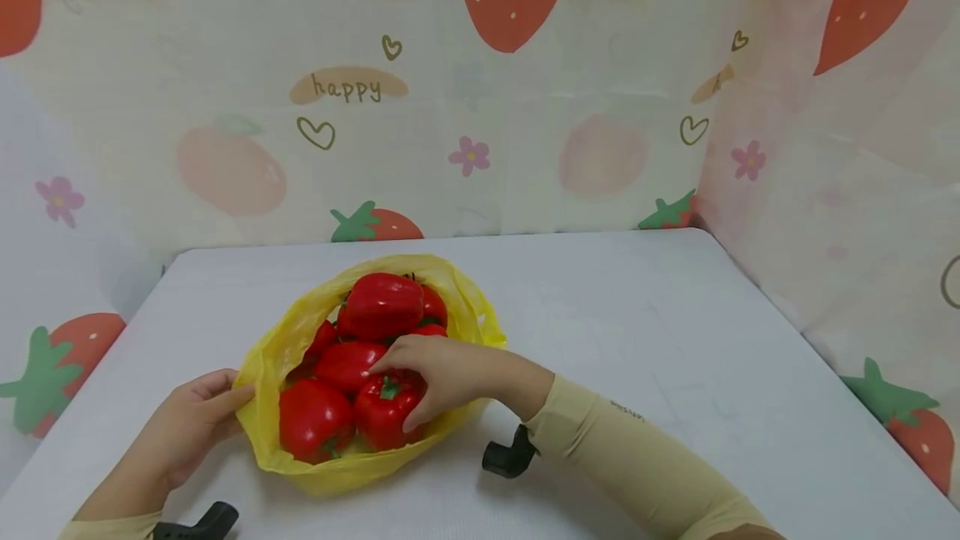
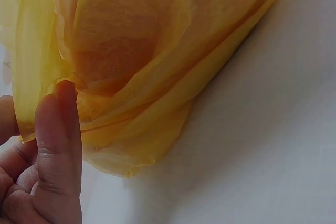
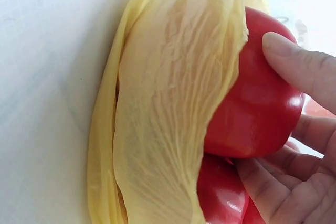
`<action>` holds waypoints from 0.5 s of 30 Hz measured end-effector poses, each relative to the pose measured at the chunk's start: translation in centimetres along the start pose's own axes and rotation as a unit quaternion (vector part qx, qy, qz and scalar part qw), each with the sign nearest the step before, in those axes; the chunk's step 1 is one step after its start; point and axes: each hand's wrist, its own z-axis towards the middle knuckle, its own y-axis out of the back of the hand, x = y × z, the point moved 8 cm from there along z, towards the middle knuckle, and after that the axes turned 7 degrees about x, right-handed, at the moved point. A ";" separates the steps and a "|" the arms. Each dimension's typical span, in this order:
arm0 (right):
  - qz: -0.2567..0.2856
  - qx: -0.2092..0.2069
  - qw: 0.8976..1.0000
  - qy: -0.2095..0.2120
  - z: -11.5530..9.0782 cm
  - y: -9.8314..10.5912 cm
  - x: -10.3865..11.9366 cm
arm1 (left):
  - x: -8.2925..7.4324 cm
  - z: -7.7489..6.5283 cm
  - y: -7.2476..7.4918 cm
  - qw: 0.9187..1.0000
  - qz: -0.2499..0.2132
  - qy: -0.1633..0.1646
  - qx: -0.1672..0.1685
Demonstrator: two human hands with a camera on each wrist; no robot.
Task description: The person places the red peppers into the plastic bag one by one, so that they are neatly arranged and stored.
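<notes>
A yellow plastic bag [image 1: 258, 432] lies wide-mouthed on the table, with several red bell peppers in it. On its left side my left hand [image 1: 197, 419] pinches the rim between thumb and fingers; the left wrist view shows the thin film [image 2: 131, 119] caught there. My right hand [image 1: 450, 377] reaches into the bag and grips a red bell pepper [image 1: 386, 411] with a green stem at the near right. In the right wrist view the thumb [image 3: 302, 64] presses on this pepper [image 3: 252, 98] while the fingers curl behind it. Another pepper [image 1: 315, 422] sits just left of it.
A white table [image 1: 637, 340] carries the bag left of its middle. Behind and beside it hangs a cloth [image 1: 517, 107] printed with strawberries, flowers and hearts. Black wrist mounts [image 1: 510, 452] stick out under both forearms.
</notes>
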 end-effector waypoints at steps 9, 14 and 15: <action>0.035 -0.008 0.999 0.017 -0.3 0.7 -0.3 | -0.1 0.0 0.0 1.000 -0.003 0.004 0.004; 0.089 -0.025 0.996 0.017 -1.1 1.8 -0.8 | 0.0 0.3 0.0 1.000 0.014 0.002 0.003; 0.100 -0.031 0.994 0.014 -1.3 2.0 -1.0 | 0.0 0.4 0.0 1.000 0.019 0.003 0.004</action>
